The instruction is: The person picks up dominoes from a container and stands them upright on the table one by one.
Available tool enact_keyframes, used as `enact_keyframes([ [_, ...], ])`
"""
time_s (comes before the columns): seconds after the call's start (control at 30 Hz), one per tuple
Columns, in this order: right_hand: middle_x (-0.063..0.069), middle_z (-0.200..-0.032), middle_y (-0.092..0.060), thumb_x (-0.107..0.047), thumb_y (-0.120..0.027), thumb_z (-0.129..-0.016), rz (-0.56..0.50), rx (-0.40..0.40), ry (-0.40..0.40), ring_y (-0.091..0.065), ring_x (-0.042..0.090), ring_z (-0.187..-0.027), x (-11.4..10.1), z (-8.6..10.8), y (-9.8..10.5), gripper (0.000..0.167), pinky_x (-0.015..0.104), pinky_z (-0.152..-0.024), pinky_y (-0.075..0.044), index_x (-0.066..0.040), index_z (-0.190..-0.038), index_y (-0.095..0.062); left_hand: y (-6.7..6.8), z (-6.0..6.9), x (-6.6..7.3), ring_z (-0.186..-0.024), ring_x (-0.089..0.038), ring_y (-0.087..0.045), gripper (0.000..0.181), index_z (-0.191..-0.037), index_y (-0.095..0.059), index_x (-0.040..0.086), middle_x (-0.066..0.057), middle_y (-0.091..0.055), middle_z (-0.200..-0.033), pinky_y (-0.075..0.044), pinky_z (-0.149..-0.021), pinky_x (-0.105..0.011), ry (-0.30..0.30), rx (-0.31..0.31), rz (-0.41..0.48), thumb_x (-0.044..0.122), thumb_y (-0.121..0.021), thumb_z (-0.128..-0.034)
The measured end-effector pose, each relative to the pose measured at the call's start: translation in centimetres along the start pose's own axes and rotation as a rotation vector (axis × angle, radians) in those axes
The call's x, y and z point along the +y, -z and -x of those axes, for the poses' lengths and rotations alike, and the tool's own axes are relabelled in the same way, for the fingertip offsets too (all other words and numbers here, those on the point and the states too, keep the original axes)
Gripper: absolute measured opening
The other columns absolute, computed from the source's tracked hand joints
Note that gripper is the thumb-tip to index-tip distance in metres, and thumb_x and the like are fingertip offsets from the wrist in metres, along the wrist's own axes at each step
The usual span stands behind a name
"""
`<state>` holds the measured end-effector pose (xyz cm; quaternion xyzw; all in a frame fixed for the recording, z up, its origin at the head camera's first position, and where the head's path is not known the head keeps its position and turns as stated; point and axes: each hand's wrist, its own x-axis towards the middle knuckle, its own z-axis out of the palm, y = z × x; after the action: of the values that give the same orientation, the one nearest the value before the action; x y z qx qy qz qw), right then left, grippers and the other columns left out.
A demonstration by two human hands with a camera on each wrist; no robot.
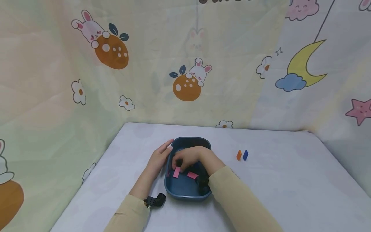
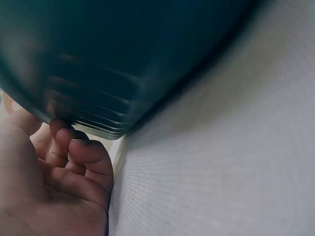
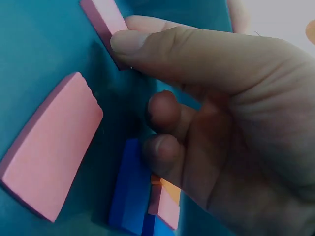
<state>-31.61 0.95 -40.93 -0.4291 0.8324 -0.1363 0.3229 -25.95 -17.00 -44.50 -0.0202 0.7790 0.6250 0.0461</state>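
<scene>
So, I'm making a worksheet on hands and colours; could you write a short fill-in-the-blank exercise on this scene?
1. The right hand pinches a ____ block.
2. Seen by the person, the left hand touches the tray's ____ side (left or right).
3. On the table, an orange piece is beside a ____ piece.

Missing words: pink; left; blue.

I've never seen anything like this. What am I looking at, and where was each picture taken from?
There's no robot here, just a person working bare-handed. The wide picture comes from a camera worn on the head; the close-ups from a small camera on each wrist. On the white table sits a dark blue tub, with an orange block and a blue block to its right. The left hand touches the tub's side. Inside, the right hand pinches a pink block; more blocks, pink, blue and orange, lie nearby.
</scene>
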Motion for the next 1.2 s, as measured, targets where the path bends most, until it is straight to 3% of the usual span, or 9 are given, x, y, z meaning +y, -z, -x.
enact_keyframes([
  [0.17,-0.010,-0.108,-0.056,-0.021,-0.074,-0.088,0.059,0.012,-0.022,-0.054,0.013,-0.093,-0.6,-0.3,-0.2,0.020,0.028,-0.073,-0.052,-0.035,-0.099,-0.065,0.1,-1.0,-1.6,-0.124,-0.023,-0.055,0.041,-0.139,-0.052,0.043,0.000,-0.061,-0.135,-0.044,-0.105,-0.050,-0.022,0.008,0.033,0.048,-0.054,-0.0987],
  [0.33,-0.010,-0.105,-0.057,-0.020,-0.076,-0.087,0.082,0.030,-0.018,-0.053,0.011,-0.098,-0.9,-0.3,-0.3,0.019,0.027,-0.079,-0.050,-0.032,-0.097,-0.065,0.2,-1.2,-2.2,-0.132,-0.021,-0.051,0.042,-0.136,-0.054,0.046,0.006,-0.057,-0.141,-0.042,-0.106,-0.052,-0.054,0.016,0.037,0.055,-0.056,-0.0951],
  [0.43,-0.011,-0.104,-0.058,-0.020,-0.075,-0.087,0.092,0.035,-0.004,-0.053,0.011,-0.097,-0.9,-0.4,-0.3,0.018,0.027,-0.081,-0.050,-0.031,-0.096,-0.065,0.3,-1.2,-2.2,-0.124,-0.020,-0.055,0.041,-0.136,-0.054,0.047,0.005,-0.062,-0.135,-0.046,-0.101,-0.045,-0.066,0.020,0.027,0.055,-0.056,-0.0955],
  [0.53,-0.011,-0.101,-0.059,-0.020,-0.074,-0.088,0.087,0.035,0.018,-0.054,0.010,-0.096,-0.7,-0.4,-0.2,0.015,0.026,-0.081,-0.049,-0.030,-0.095,-0.065,0.2,-1.1,-2.1,-0.104,-0.017,-0.059,0.041,-0.137,-0.055,0.044,0.000,-0.068,-0.113,-0.048,-0.088,-0.034,-0.078,0.019,0.037,0.051,-0.056,-0.0967],
  [0.7,-0.011,-0.094,-0.061,-0.023,-0.073,-0.089,0.058,0.069,0.004,-0.055,0.009,-0.089,0.1,0.1,-0.2,0.011,0.026,-0.078,-0.048,-0.029,-0.092,-0.064,-0.2,-1.1,-2.0,-0.076,-0.018,-0.049,0.041,-0.137,-0.055,0.043,-0.003,-0.053,-0.083,-0.042,-0.068,-0.028,-0.084,0.000,0.053,0.050,-0.058,-0.0964],
  [1.0,-0.011,-0.092,-0.062,-0.022,-0.066,-0.093,0.054,0.134,0.011,-0.057,0.009,-0.090,0.5,0.6,0.1,0.014,0.026,-0.079,-0.048,-0.030,-0.105,-0.069,-0.1,-1.1,-2.2,-0.068,-0.019,-0.046,0.041,-0.137,-0.056,0.041,-0.002,-0.048,-0.076,-0.040,-0.063,-0.028,-0.086,0.011,0.054,0.048,-0.058,-0.0965],
  [1.2,-0.010,-0.096,-0.063,-0.026,-0.065,-0.094,0.023,0.165,0.007,-0.058,0.011,-0.093,0.3,1.2,0.6,0.013,0.028,-0.081,-0.050,-0.033,-0.104,-0.066,0.1,-1.2,-2.2,-0.067,-0.019,-0.047,0.042,-0.136,-0.055,0.043,-0.002,-0.050,-0.077,-0.040,-0.061,-0.027,-0.083,0.013,0.051,0.051,-0.059,-0.0954],
])
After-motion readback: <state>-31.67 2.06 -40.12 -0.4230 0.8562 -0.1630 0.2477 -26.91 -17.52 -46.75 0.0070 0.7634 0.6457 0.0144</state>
